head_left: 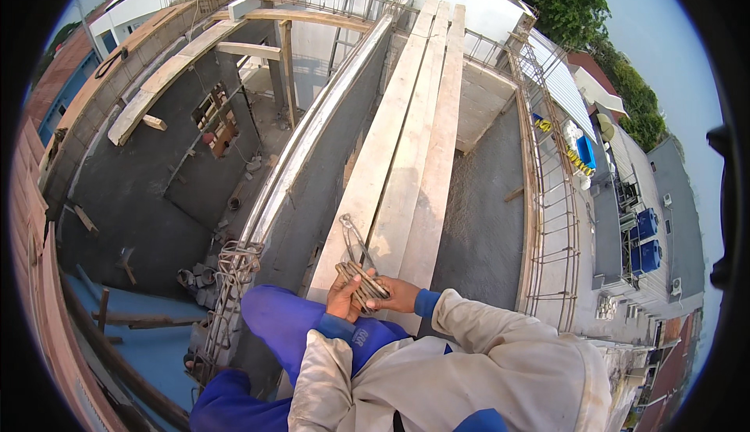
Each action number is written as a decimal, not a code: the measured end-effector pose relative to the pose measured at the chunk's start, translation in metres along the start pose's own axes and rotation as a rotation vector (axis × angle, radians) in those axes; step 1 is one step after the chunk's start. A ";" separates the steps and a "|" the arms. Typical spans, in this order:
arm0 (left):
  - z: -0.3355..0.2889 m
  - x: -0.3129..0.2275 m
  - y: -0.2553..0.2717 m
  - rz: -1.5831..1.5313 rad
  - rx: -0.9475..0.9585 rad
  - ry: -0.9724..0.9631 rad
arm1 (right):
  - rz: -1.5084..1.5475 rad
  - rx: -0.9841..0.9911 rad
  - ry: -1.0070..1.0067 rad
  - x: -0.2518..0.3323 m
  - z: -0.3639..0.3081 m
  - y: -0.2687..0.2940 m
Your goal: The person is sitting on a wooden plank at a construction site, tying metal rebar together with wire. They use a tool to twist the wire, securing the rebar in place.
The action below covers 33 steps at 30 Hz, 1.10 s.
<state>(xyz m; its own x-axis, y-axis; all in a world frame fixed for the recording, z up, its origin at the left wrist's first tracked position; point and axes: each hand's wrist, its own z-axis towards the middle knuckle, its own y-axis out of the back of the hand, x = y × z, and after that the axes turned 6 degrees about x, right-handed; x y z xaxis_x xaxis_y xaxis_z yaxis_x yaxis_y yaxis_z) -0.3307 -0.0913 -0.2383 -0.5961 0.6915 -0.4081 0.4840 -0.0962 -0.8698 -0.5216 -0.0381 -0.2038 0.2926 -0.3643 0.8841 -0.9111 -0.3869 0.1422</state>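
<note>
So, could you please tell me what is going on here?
A person in a pale top is seated or crouched at the near end of three long wooden planks. The left hand and right hand together hold a bundle of thin rods, probably metal. A pincer-like tool lies just beyond them over the planks, its handles running toward the bundle; whether a hand touches it is not clear. Bent steel bars stand off to the left.
</note>
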 end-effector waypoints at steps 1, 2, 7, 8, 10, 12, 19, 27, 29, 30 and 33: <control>-0.005 -0.002 -0.002 -0.049 0.015 -0.034 | -0.077 0.065 -0.067 0.004 -0.002 0.002; -0.009 -0.003 -0.005 -0.040 -0.029 -0.060 | -0.160 0.119 -0.156 0.008 -0.003 0.004; -0.022 -0.015 -0.007 -0.114 0.000 -0.167 | -0.077 0.195 -0.004 0.029 -0.002 0.009; -0.024 -0.018 -0.007 -0.146 0.017 -0.185 | -0.011 0.212 0.034 0.032 -0.003 0.007; -0.028 -0.025 -0.008 -0.195 0.030 -0.176 | 0.148 0.277 0.101 0.040 -0.006 0.004; -0.033 -0.030 -0.011 -0.199 0.001 -0.161 | 0.066 0.255 0.083 0.048 -0.007 0.001; -0.060 -0.061 -0.038 -0.247 0.117 -0.343 | 0.294 0.227 0.132 0.090 -0.005 -0.028; -0.120 -0.124 -0.071 -0.114 -0.173 -0.350 | -0.201 0.303 0.280 0.165 0.007 -0.060; -0.146 -0.133 -0.080 -0.001 -0.188 -0.354 | -0.226 0.398 0.315 0.178 0.013 -0.072; -0.157 -0.137 -0.084 0.027 -0.171 -0.359 | -0.269 0.422 0.299 0.182 0.014 -0.079; -0.187 -0.149 -0.089 0.073 -0.344 -0.413 | -0.137 0.551 0.322 0.189 0.019 -0.107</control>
<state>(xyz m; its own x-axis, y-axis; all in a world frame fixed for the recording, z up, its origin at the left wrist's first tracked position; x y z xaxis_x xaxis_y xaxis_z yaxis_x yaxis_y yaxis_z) -0.1649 -0.0519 -0.0485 -0.7216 0.3462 -0.5996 0.6742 0.1543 -0.7223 -0.3635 -0.0822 -0.0601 0.2161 -0.0414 0.9755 -0.5646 -0.8204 0.0902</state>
